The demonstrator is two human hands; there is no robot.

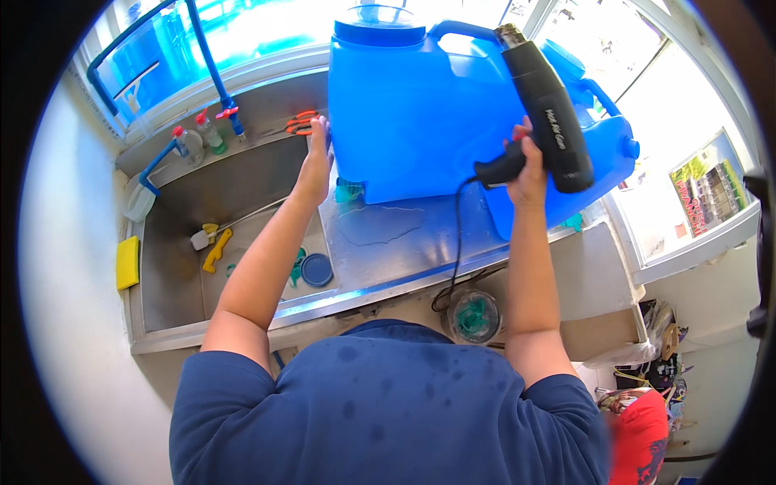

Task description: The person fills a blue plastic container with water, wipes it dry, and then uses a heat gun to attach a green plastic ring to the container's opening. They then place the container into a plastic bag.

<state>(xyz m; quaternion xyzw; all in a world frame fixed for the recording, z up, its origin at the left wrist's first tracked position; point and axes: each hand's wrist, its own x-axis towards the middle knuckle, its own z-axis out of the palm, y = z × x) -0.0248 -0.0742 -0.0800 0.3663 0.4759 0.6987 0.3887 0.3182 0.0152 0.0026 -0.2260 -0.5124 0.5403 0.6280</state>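
My left hand rests along the left side of a large blue water container, its fingers stretched out and pointing up. My right hand is closed round the handle of a black heat gun. The heat gun's metal nozzle points up and away from me, close to the container's moulded handle. A second blue container stands to the right, partly hidden behind the heat gun. Clear plastic shows over the cap of the first container. Both containers stand on the steel counter.
Left of the counter is a steel sink with a yellow-handled tool and a round blue lid. Orange-handled pliers and bottles line its back edge. The gun's cord hangs over the front beside a tub of green scraps.
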